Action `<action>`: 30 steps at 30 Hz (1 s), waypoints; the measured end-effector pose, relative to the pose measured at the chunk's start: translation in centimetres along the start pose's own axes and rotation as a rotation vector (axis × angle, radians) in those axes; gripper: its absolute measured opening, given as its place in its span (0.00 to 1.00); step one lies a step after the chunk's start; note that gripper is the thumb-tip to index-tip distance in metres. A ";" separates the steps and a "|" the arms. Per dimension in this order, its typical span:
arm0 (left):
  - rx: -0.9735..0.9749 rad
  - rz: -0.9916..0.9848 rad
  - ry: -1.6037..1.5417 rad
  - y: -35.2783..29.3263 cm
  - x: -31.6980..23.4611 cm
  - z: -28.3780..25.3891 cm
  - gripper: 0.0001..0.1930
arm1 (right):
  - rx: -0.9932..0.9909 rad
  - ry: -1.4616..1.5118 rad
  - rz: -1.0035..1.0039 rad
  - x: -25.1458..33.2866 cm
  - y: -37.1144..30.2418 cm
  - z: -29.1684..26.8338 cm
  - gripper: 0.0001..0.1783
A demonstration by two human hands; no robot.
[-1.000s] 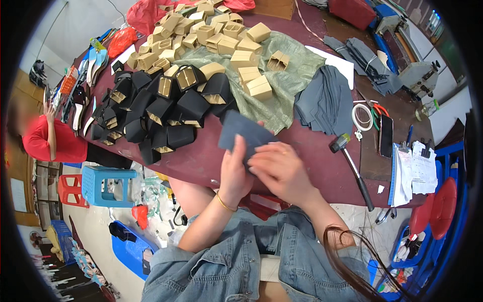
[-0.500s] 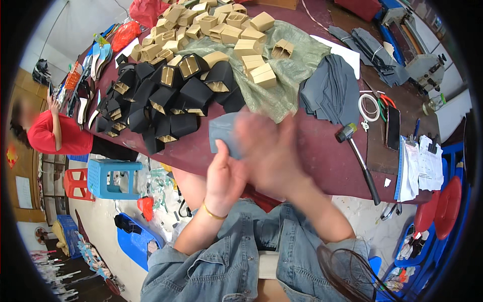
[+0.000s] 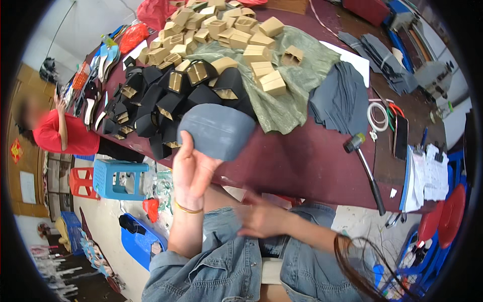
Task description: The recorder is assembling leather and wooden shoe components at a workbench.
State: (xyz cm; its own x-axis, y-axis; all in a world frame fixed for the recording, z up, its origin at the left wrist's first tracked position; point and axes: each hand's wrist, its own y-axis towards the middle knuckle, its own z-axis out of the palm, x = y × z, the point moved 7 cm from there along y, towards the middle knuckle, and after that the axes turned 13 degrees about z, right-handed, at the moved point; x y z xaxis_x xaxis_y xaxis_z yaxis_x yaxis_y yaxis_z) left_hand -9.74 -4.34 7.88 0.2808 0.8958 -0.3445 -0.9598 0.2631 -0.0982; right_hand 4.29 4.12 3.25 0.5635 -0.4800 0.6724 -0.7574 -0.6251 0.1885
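My left hand (image 3: 193, 168) grips a blue-grey leather-like piece (image 3: 219, 132) by its lower edge, thumb on the near face. The piece is curved, with rounded upper corners and a faint line across it. It is held up over the table's near edge, in front of the black-covered blocks (image 3: 204, 95). My right hand (image 3: 259, 216) is low over my lap, apart from the piece. Motion smears its fingers, so whether it holds anything cannot be told. A stack of similar blue-grey pieces (image 3: 342, 98) lies to the right on the dark red table (image 3: 302, 166).
Tan hollow blocks (image 3: 271, 83) are heaped at the back, some on a green cloth (image 3: 282, 113). A hammer (image 3: 367, 173), white cord (image 3: 377, 117), phone (image 3: 401, 137) and papers (image 3: 431, 171) lie right. A person in red (image 3: 65, 131) stands left near a blue stool (image 3: 118, 178).
The blue-grey piece has moved left and up in my left hand and now shows broadly. My right hand has dropped away from it toward my lap. The view has shifted slightly.
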 end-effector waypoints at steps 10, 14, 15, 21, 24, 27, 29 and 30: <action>0.030 -0.158 -0.130 -0.7 0.8 1.1 0.27 | -1.037 0.401 0.364 -4.5 2.4 -14.7 0.25; -0.124 0.048 -0.039 0.1 -3.0 0.5 0.27 | -0.069 1.261 0.782 -8.0 3.1 -7.4 0.22; -0.045 0.164 0.105 0.5 -4.5 1.9 0.27 | -0.333 1.155 0.717 -9.2 2.5 -8.1 0.21; 0.412 0.263 0.758 1.7 3.4 8.7 0.38 | -0.780 0.734 0.394 -7.9 4.2 -15.8 0.38; 0.584 -0.037 0.691 7.1 7.3 11.7 0.45 | -0.958 1.085 0.426 -15.8 3.4 -15.2 0.26; 0.475 0.461 1.157 18.5 4.7 13.8 0.22 | -1.011 1.483 0.136 -19.2 2.9 -17.1 0.18; 0.552 0.807 1.629 27.0 3.7 12.7 0.18 | -1.014 1.899 0.275 -22.4 3.2 -13.9 0.16; 0.559 0.906 1.849 30.0 4.6 12.1 0.21 | -1.024 1.826 0.303 -22.8 3.3 -13.5 0.15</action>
State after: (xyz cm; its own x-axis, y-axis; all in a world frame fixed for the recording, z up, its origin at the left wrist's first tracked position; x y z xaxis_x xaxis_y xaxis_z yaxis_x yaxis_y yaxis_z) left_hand -37.20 12.02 14.64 -0.8006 -0.3987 -0.4474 -0.5945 0.4345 0.6767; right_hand -15.52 21.34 -1.76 0.0180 0.9171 0.3984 -0.9655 0.1194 -0.2314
